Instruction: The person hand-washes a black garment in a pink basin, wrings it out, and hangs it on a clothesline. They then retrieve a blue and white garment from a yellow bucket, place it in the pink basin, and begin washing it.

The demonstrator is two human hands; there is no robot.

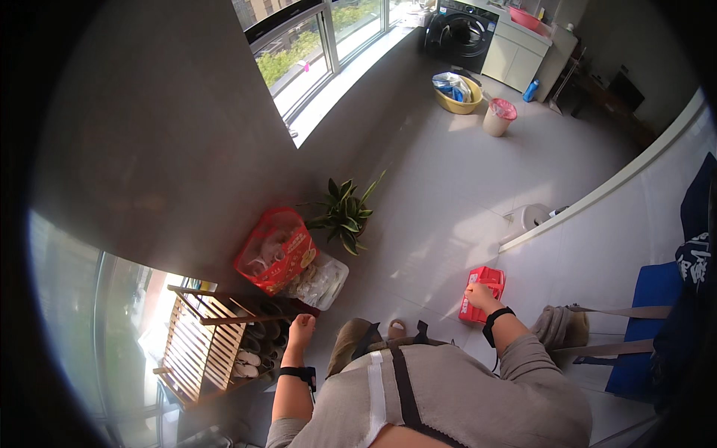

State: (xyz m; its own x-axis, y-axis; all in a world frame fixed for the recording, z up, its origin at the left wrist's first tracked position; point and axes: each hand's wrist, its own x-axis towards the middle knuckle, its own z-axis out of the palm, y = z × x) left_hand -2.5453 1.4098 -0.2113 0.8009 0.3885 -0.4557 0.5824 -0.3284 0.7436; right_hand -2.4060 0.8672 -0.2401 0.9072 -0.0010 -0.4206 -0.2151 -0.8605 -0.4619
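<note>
My right hand [480, 296] is closed on a red carry box [474, 313] that bears white writing. A red handle strap shows beside the fingers, and the hand hides part of the box top. To the left, my left hand [302, 329] is loosely curled with nothing visible in it. It is nearest to a slatted wooden shoe rack [193, 350], where pairs of shoes [247, 364] sit on the shelves. Black bands circle both wrists.
A large red bag [277, 263] holding plastic stands by the wall, close to a potted plant [348, 215]. Farther off are a yellow basin [459, 105], a waste bin [497, 124] and a washing machine [460, 32]. A doorway edge [605, 182] and blue seat [644, 330] lie right.
</note>
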